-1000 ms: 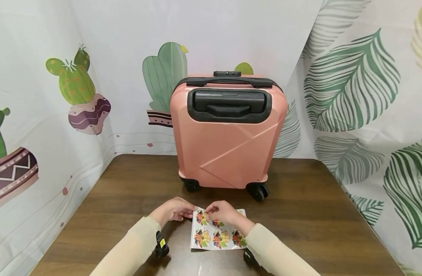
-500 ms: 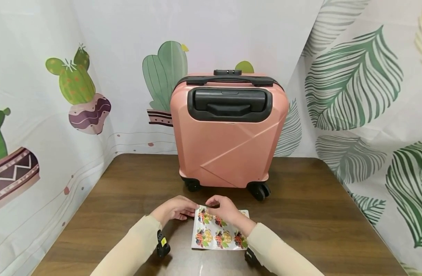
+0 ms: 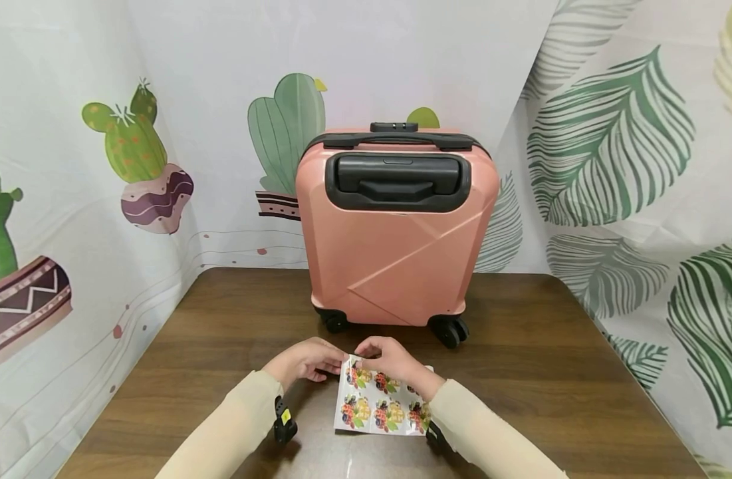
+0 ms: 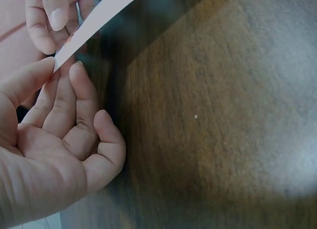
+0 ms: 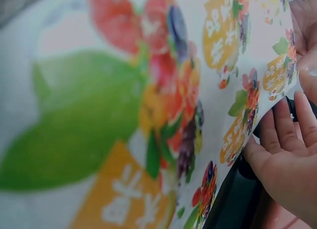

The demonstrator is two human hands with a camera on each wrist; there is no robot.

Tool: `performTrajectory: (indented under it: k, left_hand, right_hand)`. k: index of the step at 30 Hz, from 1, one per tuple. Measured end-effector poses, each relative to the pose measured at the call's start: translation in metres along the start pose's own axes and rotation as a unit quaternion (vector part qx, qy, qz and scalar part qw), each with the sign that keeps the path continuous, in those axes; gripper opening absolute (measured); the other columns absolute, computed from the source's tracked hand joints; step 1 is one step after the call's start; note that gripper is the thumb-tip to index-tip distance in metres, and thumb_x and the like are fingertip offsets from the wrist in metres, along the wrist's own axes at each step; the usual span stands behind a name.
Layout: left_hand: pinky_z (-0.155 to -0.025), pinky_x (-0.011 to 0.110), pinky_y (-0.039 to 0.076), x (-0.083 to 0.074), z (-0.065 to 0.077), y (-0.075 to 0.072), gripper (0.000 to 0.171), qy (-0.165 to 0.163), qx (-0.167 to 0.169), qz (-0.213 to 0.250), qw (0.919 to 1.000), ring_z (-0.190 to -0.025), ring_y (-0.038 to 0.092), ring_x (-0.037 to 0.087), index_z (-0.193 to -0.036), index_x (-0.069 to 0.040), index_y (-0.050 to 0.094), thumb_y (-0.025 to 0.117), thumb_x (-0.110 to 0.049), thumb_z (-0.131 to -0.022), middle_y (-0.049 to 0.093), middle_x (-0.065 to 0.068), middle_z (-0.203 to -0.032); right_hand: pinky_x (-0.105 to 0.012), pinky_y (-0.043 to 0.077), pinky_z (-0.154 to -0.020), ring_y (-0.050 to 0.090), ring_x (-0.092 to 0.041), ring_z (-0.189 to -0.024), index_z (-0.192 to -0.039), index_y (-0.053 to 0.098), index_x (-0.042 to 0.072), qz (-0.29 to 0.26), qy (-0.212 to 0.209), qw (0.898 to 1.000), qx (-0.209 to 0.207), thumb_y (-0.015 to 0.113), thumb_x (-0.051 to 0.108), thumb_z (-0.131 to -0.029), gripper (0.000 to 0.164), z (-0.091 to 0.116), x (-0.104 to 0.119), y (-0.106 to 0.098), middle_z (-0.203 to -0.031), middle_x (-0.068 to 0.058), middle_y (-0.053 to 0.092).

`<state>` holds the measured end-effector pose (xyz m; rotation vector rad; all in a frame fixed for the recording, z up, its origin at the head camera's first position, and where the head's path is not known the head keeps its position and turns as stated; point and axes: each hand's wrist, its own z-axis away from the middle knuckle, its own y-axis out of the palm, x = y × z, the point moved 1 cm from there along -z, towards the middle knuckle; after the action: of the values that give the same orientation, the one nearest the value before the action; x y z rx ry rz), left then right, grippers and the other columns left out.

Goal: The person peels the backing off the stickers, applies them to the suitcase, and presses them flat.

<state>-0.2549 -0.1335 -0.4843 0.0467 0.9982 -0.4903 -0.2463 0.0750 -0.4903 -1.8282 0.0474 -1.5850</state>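
Right grip (image 3: pixel 394 360) partly hides the fruit-printed sheet (image 3: pixel 377 399) in the head view

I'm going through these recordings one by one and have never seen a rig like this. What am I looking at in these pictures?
There is no robot here, just a person's bare left hand and right hand. The wide picture comes from a camera worn on the head, looking forward and down. The other two come from wrist cameras: the left one sees the sheet nearly edge-on, the right one its fruit prints close up. A pink suitcase stands on the brown table, behind the hands. The left hand pinches the sheet's far left corner. The right hand is near that corner too, but whether it grips is hard to tell.
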Motion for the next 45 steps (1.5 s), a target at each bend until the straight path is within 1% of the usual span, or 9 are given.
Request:
performTrajectory:
  k: [3, 5, 11, 16, 21, 24, 30, 33, 45]
  left_hand:
    - [-0.071, 0.031, 0.045, 0.0006, -0.0001, -0.0007, 0.014, 0.003, 0.004, 0.004, 1.0000, -0.076, 0.064, 0.010, -0.082, -0.016, 0.073, 0.067, -0.018, -0.095, 0.070, -0.005, -0.076]
    - [-0.070, 0.029, 0.046, 0.0009, 0.0001, -0.0007, 0.013, 0.006, 0.009, 0.011, 0.9999, -0.076, 0.064, 0.010, -0.084, -0.015, 0.073, 0.067, -0.018, -0.096, 0.070, -0.005, -0.076]
    - [-0.066, 0.025, 0.048, 0.0035, -0.0007, -0.0009, 0.013, 0.008, 0.022, 0.034, 0.9992, -0.075, 0.062, 0.010, -0.088, -0.013, 0.073, 0.065, -0.017, -0.098, 0.068, -0.004, -0.078]
    - [-0.068, 0.024, 0.048, 0.0053, -0.0021, -0.0010, 0.015, 0.003, 0.033, 0.057, 0.9978, -0.078, 0.061, 0.011, -0.086, -0.015, 0.070, 0.063, -0.018, -0.099, 0.067, -0.003, -0.081]
    - [-0.071, 0.023, 0.047, 0.0048, -0.0036, 0.0001, 0.020, 0.002, 0.055, 0.081, 0.9952, -0.081, 0.061, 0.010, -0.084, -0.018, 0.067, 0.057, -0.022, -0.102, 0.066, -0.004, -0.084]
    - [-0.072, 0.023, 0.047, 0.0049, -0.0032, 0.0001, 0.022, 0.002, 0.066, 0.089, 0.9938, -0.082, 0.060, 0.010, -0.084, -0.019, 0.066, 0.054, -0.023, -0.102, 0.065, -0.004, -0.085]
    - [-0.074, 0.022, 0.047, 0.0064, -0.0012, 0.0003, 0.022, 0.003, 0.079, 0.095, 0.9923, -0.084, 0.060, 0.009, -0.085, -0.018, 0.067, 0.053, -0.023, -0.101, 0.066, -0.005, -0.086]
    - [-0.075, 0.022, 0.048, 0.0067, 0.0001, 0.0002, 0.022, 0.004, 0.082, 0.097, 0.9919, -0.084, 0.060, 0.009, -0.086, -0.018, 0.068, 0.053, -0.023, -0.101, 0.066, -0.005, -0.086]
    - [-0.074, 0.022, 0.049, 0.0080, -0.0001, -0.0013, 0.022, -0.004, 0.073, 0.111, 0.9912, -0.082, 0.061, 0.009, -0.086, -0.018, 0.070, 0.056, -0.023, -0.101, 0.068, -0.005, -0.084]
  right_hand:
    - [-0.032, 0.053, -0.086, 0.066, -0.018, -0.099, -0.111, 0.071, 0.003, 0.001, -0.008, 1.000, 0.016, 0.075, 0.014, -0.093, 0.021, -0.0011, 0.0000, 0.0009, -0.107, -0.014, 0.073]
    - [-0.030, 0.052, -0.086, 0.064, -0.016, -0.097, -0.111, 0.072, 0.004, 0.000, -0.009, 1.000, 0.020, 0.075, 0.014, -0.093, 0.021, -0.0021, -0.0003, 0.0022, -0.106, -0.012, 0.072]
    - [-0.025, 0.049, -0.079, 0.059, -0.011, -0.090, -0.110, 0.071, 0.005, -0.001, -0.019, 1.000, 0.008, 0.073, 0.010, -0.094, 0.017, -0.0061, -0.0015, 0.0060, -0.103, -0.011, 0.070]
    - [-0.022, 0.047, -0.073, 0.057, -0.008, -0.082, -0.107, 0.071, 0.005, -0.010, -0.033, 0.999, 0.003, 0.071, 0.008, -0.095, 0.013, -0.0072, 0.0000, 0.0054, -0.100, -0.013, 0.069]
    - [-0.022, 0.046, -0.069, 0.056, -0.010, -0.078, -0.102, 0.070, 0.004, -0.020, -0.035, 0.999, -0.003, 0.071, 0.010, -0.095, 0.009, -0.0079, 0.0016, 0.0037, -0.096, -0.014, 0.068]
    - [-0.022, 0.046, -0.069, 0.055, -0.011, -0.078, -0.105, 0.071, 0.003, -0.018, -0.035, 0.999, -0.004, 0.070, 0.009, -0.096, 0.011, -0.0083, 0.0022, 0.0032, -0.097, -0.014, 0.069]
    - [-0.021, 0.045, -0.067, 0.054, -0.011, -0.078, -0.109, 0.075, 0.003, -0.011, -0.023, 1.000, -0.004, 0.070, 0.012, -0.096, 0.016, -0.0064, 0.0036, 0.0035, -0.098, -0.013, 0.071]
    - [-0.021, 0.045, -0.067, 0.053, -0.010, -0.077, -0.108, 0.076, 0.003, -0.006, -0.022, 1.000, -0.008, 0.071, 0.012, -0.096, 0.016, -0.0055, 0.0049, 0.0041, -0.098, -0.013, 0.073]
    - [-0.021, 0.045, -0.069, 0.053, -0.007, -0.076, -0.104, 0.077, 0.004, -0.001, -0.039, 0.999, -0.019, 0.071, 0.011, -0.095, 0.013, -0.0049, 0.0050, 0.0066, -0.097, -0.014, 0.073]
